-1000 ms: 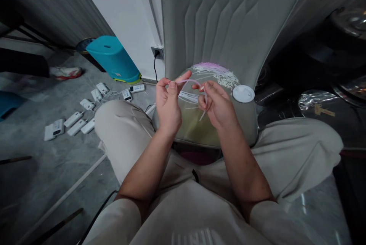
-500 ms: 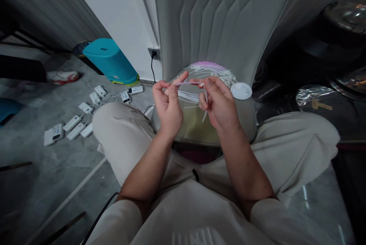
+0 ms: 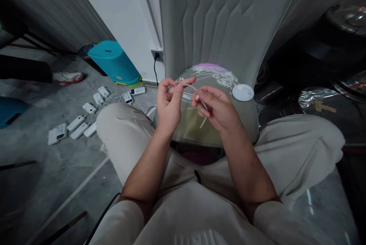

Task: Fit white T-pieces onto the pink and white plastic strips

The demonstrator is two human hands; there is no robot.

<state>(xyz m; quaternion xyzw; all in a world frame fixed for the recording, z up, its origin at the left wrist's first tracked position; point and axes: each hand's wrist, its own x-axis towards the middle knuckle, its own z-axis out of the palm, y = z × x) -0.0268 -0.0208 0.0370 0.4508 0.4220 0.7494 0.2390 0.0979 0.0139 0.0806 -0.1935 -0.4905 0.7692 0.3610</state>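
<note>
My left hand (image 3: 169,103) pinches one end of a thin pink flexible strip (image 3: 190,85) between thumb and fingers, its index finger stretched out to the right. The strip arches over to my right hand (image 3: 215,105), whose thumb and fingertips close on its other side. A pale strip end (image 3: 203,123) hangs below the right fingers; whether it belongs to the same piece I cannot tell. Both hands are above a grey chair seat (image 3: 197,128). Behind them lie many pink strips (image 3: 211,66) and short white pieces (image 3: 225,80). Several long white strips (image 3: 187,96) lie partly hidden behind the fingers.
A round white dish (image 3: 243,92) sits at the seat's right edge. The chair's tall backrest (image 3: 220,16) rises behind. On the floor to the left are several white power banks (image 3: 76,123) with cables and a turquoise bin (image 3: 113,62). Clear plastic-wrapped items (image 3: 317,102) stand at right.
The pink strip was nearly straight between my hands and now bows upward. My hands have come closer together, the right one slightly lower. The whole view has shifted a little.
</note>
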